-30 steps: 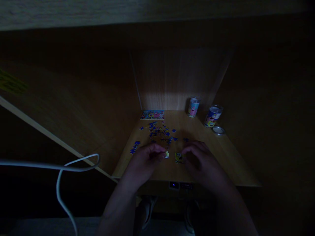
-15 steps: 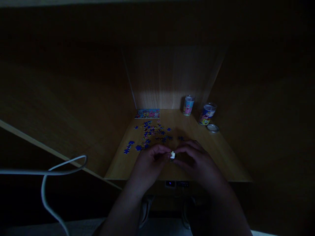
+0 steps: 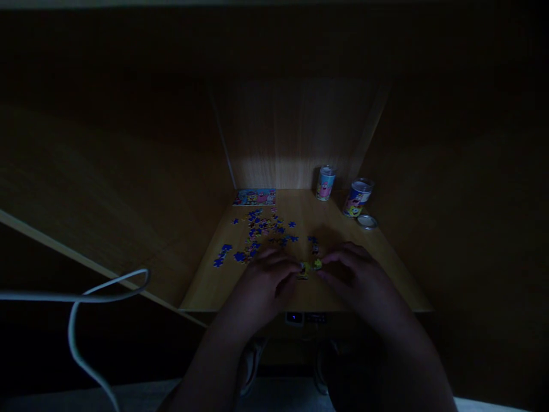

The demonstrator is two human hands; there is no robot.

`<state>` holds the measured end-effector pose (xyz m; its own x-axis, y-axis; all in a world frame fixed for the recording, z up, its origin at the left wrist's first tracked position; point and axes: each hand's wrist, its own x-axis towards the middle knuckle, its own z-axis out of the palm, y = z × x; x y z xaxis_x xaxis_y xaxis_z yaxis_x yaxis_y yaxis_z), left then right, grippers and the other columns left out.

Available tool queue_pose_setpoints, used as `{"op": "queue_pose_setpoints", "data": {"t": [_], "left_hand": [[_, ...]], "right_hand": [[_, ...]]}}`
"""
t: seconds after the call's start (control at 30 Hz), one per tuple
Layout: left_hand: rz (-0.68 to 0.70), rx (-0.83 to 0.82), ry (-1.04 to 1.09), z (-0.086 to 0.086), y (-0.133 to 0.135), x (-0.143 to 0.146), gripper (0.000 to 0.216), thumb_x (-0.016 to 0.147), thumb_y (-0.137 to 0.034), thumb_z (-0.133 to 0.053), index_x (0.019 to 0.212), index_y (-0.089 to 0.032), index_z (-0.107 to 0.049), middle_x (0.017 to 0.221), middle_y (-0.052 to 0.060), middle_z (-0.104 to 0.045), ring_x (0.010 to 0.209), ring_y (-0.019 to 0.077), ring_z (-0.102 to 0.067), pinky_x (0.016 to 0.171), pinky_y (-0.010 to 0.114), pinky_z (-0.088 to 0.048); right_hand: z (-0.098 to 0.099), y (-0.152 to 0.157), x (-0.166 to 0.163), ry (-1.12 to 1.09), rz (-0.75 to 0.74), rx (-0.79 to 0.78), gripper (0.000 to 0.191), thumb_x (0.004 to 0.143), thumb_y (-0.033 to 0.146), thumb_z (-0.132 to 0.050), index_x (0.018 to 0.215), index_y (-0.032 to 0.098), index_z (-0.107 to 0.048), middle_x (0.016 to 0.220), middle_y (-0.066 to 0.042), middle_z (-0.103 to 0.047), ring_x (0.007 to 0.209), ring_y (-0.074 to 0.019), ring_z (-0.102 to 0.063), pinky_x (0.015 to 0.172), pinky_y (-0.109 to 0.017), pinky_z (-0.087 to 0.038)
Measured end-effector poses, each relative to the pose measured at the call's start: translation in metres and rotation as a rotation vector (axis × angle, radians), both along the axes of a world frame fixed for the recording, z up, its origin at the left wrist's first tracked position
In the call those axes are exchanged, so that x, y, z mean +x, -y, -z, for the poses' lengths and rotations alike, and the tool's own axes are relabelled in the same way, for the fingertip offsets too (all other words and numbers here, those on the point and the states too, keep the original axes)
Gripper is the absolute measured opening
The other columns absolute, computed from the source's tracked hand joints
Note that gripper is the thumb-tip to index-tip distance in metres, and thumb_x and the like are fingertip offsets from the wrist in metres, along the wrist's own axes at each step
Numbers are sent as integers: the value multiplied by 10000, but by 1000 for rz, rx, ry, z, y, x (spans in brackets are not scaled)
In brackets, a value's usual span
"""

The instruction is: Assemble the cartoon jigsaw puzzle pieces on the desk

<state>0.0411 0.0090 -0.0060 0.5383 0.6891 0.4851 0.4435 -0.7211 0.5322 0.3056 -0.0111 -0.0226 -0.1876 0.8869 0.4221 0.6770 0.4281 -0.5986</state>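
Note:
Both my hands rest near the front edge of a small wooden desk [image 3: 386, 274] in dim light. My left hand [image 3: 268, 280] and my right hand [image 3: 355, 274] meet at a small cluster of yellow puzzle pieces [image 3: 309, 267] lying on the desk. The fingertips of both press down on or pinch these pieces; the fingers are curled. A scatter of loose blue puzzle pieces [image 3: 261, 232] lies just beyond my left hand.
A picture card [image 3: 254, 197] lies at the back left of the desk. Two printed tins [image 3: 325, 182] [image 3: 357, 198] stand at the back right, with a round lid [image 3: 367, 221] beside them. Wooden walls enclose the desk. A white cable [image 3: 86, 297] hangs at the left.
My hands held a pale piece between them just above the desk; now they have lowered and press yellow pieces flat on the desk. The view has shifted slightly.

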Motion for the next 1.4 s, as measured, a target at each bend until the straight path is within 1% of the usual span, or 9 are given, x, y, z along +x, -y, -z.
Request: {"op": "queue_pose_setpoints", "data": {"t": [0.2,0.47,0.6,0.77,0.97,1.1,1.2,1.33,1.4], "left_hand": [[20,11,-100,3,2,2,183,1062,-99,-744,1139,-249,-815,1160,21,-849,1107,252,-755,1029,455,-585],[16,-4,-99,3,0,2,200,1056,-97,-749,1142,-262,-823,1151,25,-846,1101,252,-758,1008,456,-613],[16,-1,-107,3,1,3,187,1064,-100,-732,1118,-259,-816,1148,30,-843,1102,253,-761,1007,457,-615],[21,11,-107,4,0,3,179,1073,-111,-717,1130,-254,-808,1155,37,-841,1101,254,-763,1015,471,-610],[12,2,-114,3,2,4,193,1076,-113,-717,1145,-265,-812,1153,35,-838,1111,261,-758,1018,474,-608],[0,37,-83,-3,4,3,173,1104,-139,-686,1147,-264,-796,1174,31,-842,1121,257,-750,1030,469,-599],[-119,131,-54,-11,3,-9,160,1111,-149,-663,1122,-258,-780,1165,37,-838,1101,260,-740,998,460,-587],[-440,308,-56,-20,-1,-41,126,1111,-209,-641,1110,-235,-764,1065,71,-816,1017,287,-726,909,451,-580],[-563,350,-104,-21,-5,-58,156,1116,-227,-602,1103,-213,-757,1033,90,-804,974,296,-724,903,464,-581]], "right_hand": [[8,-5,-5,40,-106,17,209,935,224,-912,1071,318,-784,1201,-22,-794,1160,-262,-730,1023,-458,-584],[5,-3,-5,59,-84,24,213,935,220,-889,1073,321,-763,1248,-29,-792,1219,-274,-731,1050,-477,-602],[8,-5,-5,65,-99,15,194,946,259,-889,1078,323,-762,1228,-32,-790,1191,-272,-732,1045,-486,-608],[9,-4,-4,65,-61,20,199,934,258,-887,1083,306,-764,1297,-58,-767,1257,-292,-703,1085,-507,-597],[1,0,-7,57,-71,12,80,1022,280,-776,1098,307,-772,1311,-68,-758,1297,-292,-685,1109,-509,-583],[-1,-1,-6,23,23,67,104,1078,270,-677,1112,292,-772,1265,-87,-764,1253,-302,-687,1093,-511,-573],[0,-3,-3,23,136,102,137,1082,265,-636,1110,273,-770,1232,-107,-767,1233,-323,-683,1079,-523,-564],[3,-7,0,32,237,120,198,1043,219,-598,1134,256,-771,1240,-128,-759,1222,-340,-673,1081,-543,-551],[5,-8,0,33,283,120,226,1029,194,-575,1126,249,-772,1224,-134,-759,1204,-343,-672,1084,-550,-544]]}}
